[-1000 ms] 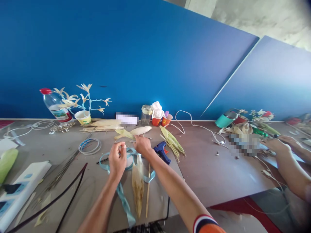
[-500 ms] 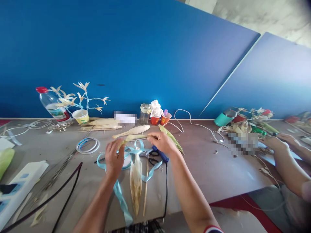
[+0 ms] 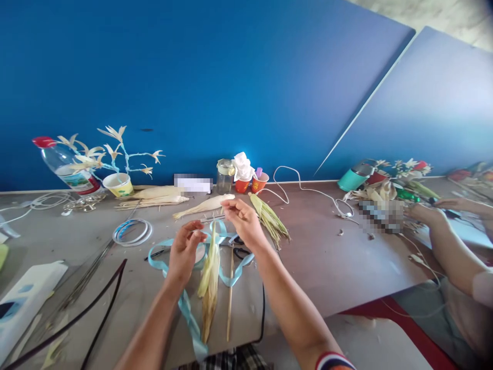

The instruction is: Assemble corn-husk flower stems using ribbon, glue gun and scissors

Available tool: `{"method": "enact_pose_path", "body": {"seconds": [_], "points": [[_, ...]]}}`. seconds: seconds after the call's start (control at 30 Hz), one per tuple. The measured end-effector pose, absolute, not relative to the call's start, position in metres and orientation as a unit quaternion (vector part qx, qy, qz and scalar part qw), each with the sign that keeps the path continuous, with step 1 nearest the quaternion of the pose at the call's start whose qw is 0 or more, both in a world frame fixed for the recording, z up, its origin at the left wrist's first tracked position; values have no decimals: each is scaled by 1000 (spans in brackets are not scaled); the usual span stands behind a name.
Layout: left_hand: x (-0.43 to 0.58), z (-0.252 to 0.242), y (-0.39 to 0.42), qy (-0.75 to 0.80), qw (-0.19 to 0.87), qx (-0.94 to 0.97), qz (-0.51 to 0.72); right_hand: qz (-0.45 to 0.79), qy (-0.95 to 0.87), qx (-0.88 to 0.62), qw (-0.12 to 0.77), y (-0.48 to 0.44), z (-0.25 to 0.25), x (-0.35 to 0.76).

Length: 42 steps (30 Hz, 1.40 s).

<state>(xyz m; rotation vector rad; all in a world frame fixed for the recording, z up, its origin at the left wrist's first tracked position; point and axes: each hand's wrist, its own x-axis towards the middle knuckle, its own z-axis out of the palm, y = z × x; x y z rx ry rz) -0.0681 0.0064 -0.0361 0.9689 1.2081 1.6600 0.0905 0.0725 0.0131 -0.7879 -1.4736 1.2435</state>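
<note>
My left hand [image 3: 184, 253] hovers over the pale blue ribbon [image 3: 185, 303], its fingers bent and the thumb apart from them. Opposite it, my right hand [image 3: 246, 222] has thumb and fingertips pinched together; what they hold, if anything, is too small to make out. A thin greyish line shows between the two hands, unclear in kind. Below them a greenish corn husk [image 3: 209, 270] lies over a browned husk [image 3: 210, 313] on the table. A thin wooden stick [image 3: 230, 303] lies just right of these. Dark scissor handles [image 3: 242, 253] are partly hidden beneath my right forearm.
Behind my hands lie a pale husk bundle [image 3: 206, 205] and a green husk bundle [image 3: 269, 218]. A glass jar [image 3: 225, 177], red paper cups [image 3: 259, 183] and a bottle [image 3: 73, 172] stand along the blue partition [image 3: 215, 82]. Left are a power strip [image 3: 31, 293] and ribbon rolls [image 3: 133, 233]. A co-worker's arms [image 3: 450, 246] are at right.
The husk strip stretched between my hands is out of them; a greenish husk now lies over the browned one. My right hand has moved slightly left and up. The view has shifted slightly.
</note>
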Motion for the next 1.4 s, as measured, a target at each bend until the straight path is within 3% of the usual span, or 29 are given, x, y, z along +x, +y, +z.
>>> {"method": "enact_pose_path", "body": {"seconds": [0.13,0.33,0.5,0.67,1.0,1.23,1.4], "points": [[-77,-41,8,591,295,388,643,421,-729,-421,337,66,-5,113],[-80,-45,8,677,177,554,451,307,-780,-514,182,38,-22,95],[-76,-51,10,676,125,598,412,235,-795,-555,75,30,-26,76],[-74,-46,8,662,150,591,436,276,-792,-533,110,35,-24,77],[-69,-43,10,584,393,516,488,430,-695,-472,331,49,-6,77],[-71,-38,8,565,450,441,532,523,-667,-415,332,49,-30,67],[-70,-37,9,534,490,437,534,673,-502,-377,391,50,-39,70]]}}
